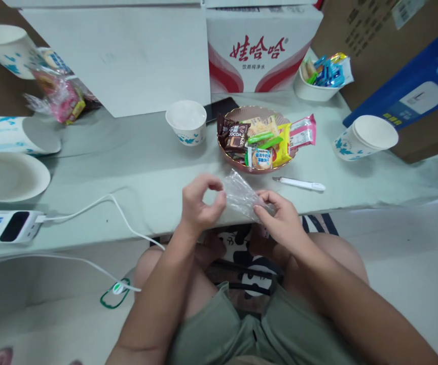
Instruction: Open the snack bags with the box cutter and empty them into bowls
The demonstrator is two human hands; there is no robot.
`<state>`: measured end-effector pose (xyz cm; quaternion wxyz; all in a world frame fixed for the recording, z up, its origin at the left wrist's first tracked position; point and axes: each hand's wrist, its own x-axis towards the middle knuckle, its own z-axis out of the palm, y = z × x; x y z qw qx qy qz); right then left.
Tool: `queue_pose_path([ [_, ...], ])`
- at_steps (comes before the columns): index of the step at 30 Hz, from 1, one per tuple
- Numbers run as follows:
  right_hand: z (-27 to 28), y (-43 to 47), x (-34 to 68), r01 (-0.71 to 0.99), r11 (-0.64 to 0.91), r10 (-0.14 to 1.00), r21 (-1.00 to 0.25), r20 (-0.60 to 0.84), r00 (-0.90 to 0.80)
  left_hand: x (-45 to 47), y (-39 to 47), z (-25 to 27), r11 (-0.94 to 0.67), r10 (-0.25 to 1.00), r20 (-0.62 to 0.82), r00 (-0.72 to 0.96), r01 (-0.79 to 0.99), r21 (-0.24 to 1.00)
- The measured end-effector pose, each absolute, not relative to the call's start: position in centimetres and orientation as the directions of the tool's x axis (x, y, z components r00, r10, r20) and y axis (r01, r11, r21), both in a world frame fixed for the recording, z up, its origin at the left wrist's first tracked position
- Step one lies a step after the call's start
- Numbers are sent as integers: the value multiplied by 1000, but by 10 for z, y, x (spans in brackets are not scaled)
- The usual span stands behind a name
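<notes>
A small clear plastic bag (242,195) is stretched between my hands at the table's front edge. My right hand (278,215) grips its lower right end between thumb and fingers. With finger and thumb curled into a ring, my left hand (205,202) pinches at the bag's left edge; the exact contact is too small to make out. Just beyond them, a bowl (224,161) is heaped with wrapped snacks, among them a brown cocoa packet (238,136) and a pink packet (303,132). A white-handled knife (300,184) lies to the right of the bag.
A paper cup (187,126) stands left of the bowl, and stacked cups (365,139) at right. Behind are a phone (222,107), cartons (264,50), a snack tub (316,91) and a blue bottle (405,86). A power bank (8,225) trails a white cable (114,200).
</notes>
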<state>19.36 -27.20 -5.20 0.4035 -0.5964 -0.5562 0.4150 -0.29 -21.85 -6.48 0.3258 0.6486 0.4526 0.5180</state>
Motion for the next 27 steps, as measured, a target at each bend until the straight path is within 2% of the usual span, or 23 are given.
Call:
queue_pose_path([
  [3,-48,-272,185,244,-23,998,-969,-38,-58,1,-221,-61,-280,900,216,379,122,952],
  [5,-48,-272,180,188,10,995,-982,-9,-103,2,-221,-61,-163,870,112,481,66,984],
  [7,-49,-271,175,167,40,998,-985,32,-53,1,-221,-62,-76,865,57,498,18,997],
  [10,-53,-267,171,241,124,975,-963,163,151,-4,-220,-61,-17,893,48,447,-74,997],
  [11,-54,-265,169,257,151,965,-955,199,173,-6,-220,-60,-11,899,57,435,-107,994],
  [15,-53,-260,163,271,208,977,-940,214,-10,-11,-218,-57,-62,937,133,324,-222,973],
  [17,-48,-259,159,327,204,978,-923,210,-19,-15,-217,-55,-93,974,138,182,-235,967],
  [20,-31,-254,153,410,233,965,-882,262,15,-25,-214,-54,-57,996,42,-76,-208,977],
  [22,-12,-240,146,497,299,942,-815,334,-19,-34,-212,-52,-16,980,-26,-197,-209,978],
  [24,10,-212,134,621,344,919,-704,388,-70,-41,-211,-50,6,967,-65,-245,-233,973],
  [27,40,-148,105,823,337,908,-457,389,-156,-47,-210,-48,10,967,-78,-244,-267,964],
])
